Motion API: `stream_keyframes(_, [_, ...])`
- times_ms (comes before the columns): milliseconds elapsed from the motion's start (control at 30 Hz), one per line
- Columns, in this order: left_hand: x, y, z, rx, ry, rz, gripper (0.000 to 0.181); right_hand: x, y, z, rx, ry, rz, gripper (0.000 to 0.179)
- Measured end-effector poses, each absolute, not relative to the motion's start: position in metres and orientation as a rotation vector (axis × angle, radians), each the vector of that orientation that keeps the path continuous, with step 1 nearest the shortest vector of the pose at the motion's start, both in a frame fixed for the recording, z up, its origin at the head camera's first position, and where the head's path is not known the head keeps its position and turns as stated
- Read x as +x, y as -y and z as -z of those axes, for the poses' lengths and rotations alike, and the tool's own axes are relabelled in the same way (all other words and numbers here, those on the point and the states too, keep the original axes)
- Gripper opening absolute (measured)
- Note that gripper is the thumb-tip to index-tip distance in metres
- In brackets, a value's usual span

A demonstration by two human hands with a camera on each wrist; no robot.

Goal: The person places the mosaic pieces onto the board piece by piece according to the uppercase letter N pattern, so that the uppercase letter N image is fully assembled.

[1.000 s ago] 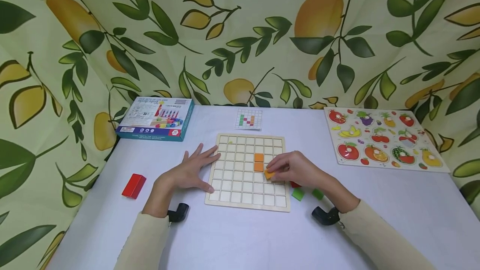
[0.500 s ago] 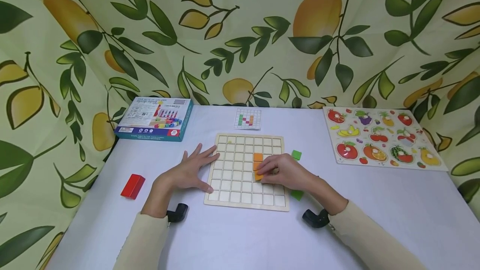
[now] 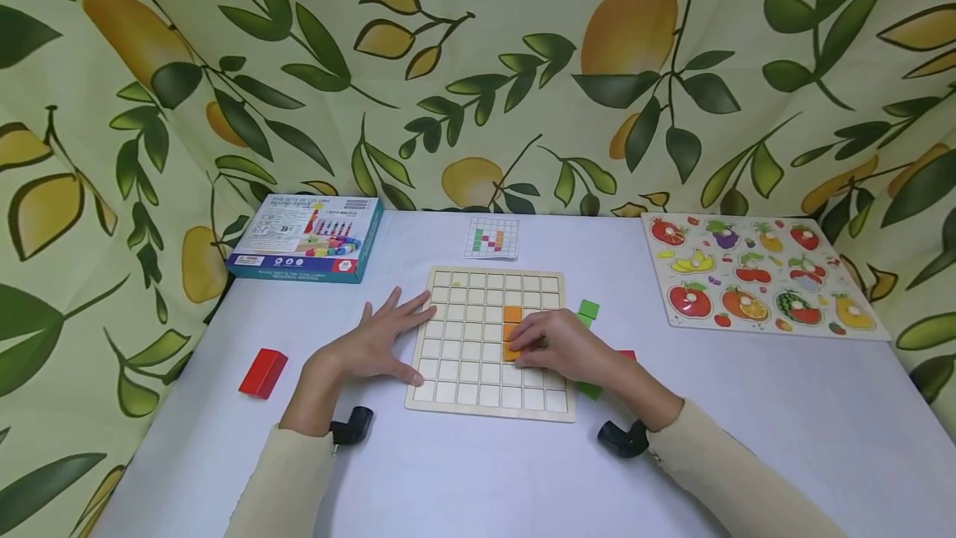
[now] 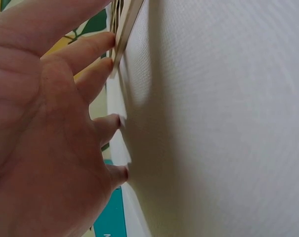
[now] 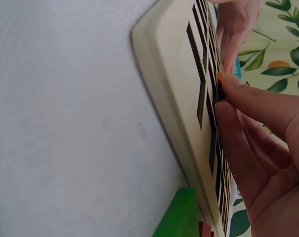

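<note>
Key relation: orange tile [image 3: 510,353] vs its cell on the board [image 3: 473,330]. Tile sits at the right hand's [image 3: 563,344] fingertips, on that hand's left, right of board centre. Looks square-on, no real long axis; it lines up below two other orange tiles [image 3: 512,314], column running away from the person. Right hand clearly nearer: thumb and fingers pinch the tile, reaching in from the right edge.

Left hand [image 3: 377,343] is across the board, fingers spread, thumb and some fingertips touching its left edge, gripping nothing. Reads to me as steadying.

Hard to make out: whether the tile is fully seated or proud of the cell. Fingers cover its right side; right wrist view gives only an orange sliver, board near edge-on. Middle orange tile partly covered too, plus the cells under the right hand. Green tiles [image 3: 588,308] and red pieces [image 3: 626,354] beyond the right edge are part hidden by hand and wrist, so no count. Left wrist view: board cut off at top, tile not in it.
</note>
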State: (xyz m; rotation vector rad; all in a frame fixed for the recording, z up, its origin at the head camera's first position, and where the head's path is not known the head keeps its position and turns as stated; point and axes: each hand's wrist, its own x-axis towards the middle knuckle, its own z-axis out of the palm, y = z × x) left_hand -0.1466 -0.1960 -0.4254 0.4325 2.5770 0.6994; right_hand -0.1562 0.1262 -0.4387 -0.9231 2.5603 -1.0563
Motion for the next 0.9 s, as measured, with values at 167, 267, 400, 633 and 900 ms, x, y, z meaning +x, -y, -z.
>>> stream_keyframes(167, [-0.1465,0.1956,0.4241,0.433,-2.575,-0.703,0.106,-0.156,-0.1241,0.4383,-0.912,-2.568,1.066,0.021])
stream_keyframes(267, [-0.1465,0.1957,0.4242,0.433,-2.575,-0.703,0.106,-0.1558,-0.1237,0.4379,-0.905,-2.564,1.072,0.02])
stream_keyframes(400, [-0.1465,0.1961,0.4252,0.435,-2.575,-0.703,0.106,-0.156,-0.1234,0.4381,-0.892,-2.547,1.085,0.018])
stream_keyframes(633, [-0.1469,0.1971,0.4271,0.443,-2.573,-0.707,0.107,-0.1569,-0.1249,0.4407,-0.909,-2.552,1.062,0.013])
stream_keyframes(900, [-0.1473,0.1976,0.4286,0.438,-2.577,-0.708,0.107,-0.1587,-0.126,0.4433,-0.897,-2.522,1.087,0.014])
